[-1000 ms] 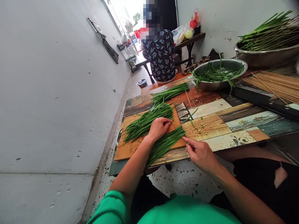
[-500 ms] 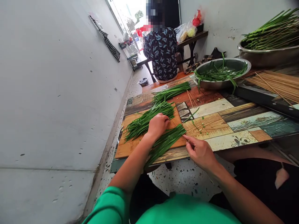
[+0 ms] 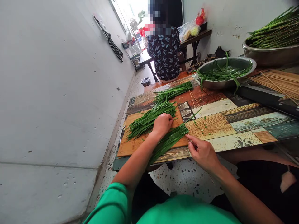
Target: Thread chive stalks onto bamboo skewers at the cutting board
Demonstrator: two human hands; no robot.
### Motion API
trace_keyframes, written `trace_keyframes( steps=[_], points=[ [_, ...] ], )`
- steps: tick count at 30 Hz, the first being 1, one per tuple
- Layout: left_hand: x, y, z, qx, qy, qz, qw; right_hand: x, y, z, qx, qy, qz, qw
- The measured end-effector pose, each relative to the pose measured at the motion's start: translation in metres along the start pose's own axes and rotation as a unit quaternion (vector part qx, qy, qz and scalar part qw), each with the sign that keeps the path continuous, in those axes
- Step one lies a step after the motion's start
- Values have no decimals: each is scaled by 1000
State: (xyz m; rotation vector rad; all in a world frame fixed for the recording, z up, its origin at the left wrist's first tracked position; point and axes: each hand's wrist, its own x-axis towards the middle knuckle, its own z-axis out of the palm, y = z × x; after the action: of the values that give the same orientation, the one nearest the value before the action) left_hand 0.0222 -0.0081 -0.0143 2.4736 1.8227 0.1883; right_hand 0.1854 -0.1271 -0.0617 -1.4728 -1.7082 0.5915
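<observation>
On the wooden cutting board [image 3: 123, 149] lies a flat row of chives [image 3: 169, 139], its cut ends toward the right. My right hand [image 3: 203, 151] pinches a thin bamboo skewer [image 3: 188, 138] at the near corner of that row. The skewer's thin far part shows beyond the cut ends, so it seems to run through them. My left hand [image 3: 163, 124] is closed at the far side of the row, fingertips bent down; what they pinch is hidden. Just beyond it rests a thick pile of chives [image 3: 149, 119] on the board.
Another chive bundle [image 3: 174, 91] lies past the board, beside loose skewers [image 3: 193, 99]. At right are a metal bowl of chives [image 3: 251, 72], a knife [image 3: 263, 99], a skewer stack [image 3: 280, 81] and a basin [image 3: 268, 56] of skewered greens. A person [image 3: 163, 56] sits ahead, back turned.
The whole view has shifted slightly, so things appear a little farther right. Both hands keep nearly the same places at the chive row.
</observation>
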Motion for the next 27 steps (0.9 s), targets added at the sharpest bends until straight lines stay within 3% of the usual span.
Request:
trace_keyframes(
  steps=[18, 27],
  points=[
    [3, 7, -3, -16, -39, -25, 999, 3, 1, -2, -20, -15, -16, 1000],
    [4, 3, -9, -41, 3, -2, 999, -1, 0, -5, -2, -13, -20, 1000]
  ],
)
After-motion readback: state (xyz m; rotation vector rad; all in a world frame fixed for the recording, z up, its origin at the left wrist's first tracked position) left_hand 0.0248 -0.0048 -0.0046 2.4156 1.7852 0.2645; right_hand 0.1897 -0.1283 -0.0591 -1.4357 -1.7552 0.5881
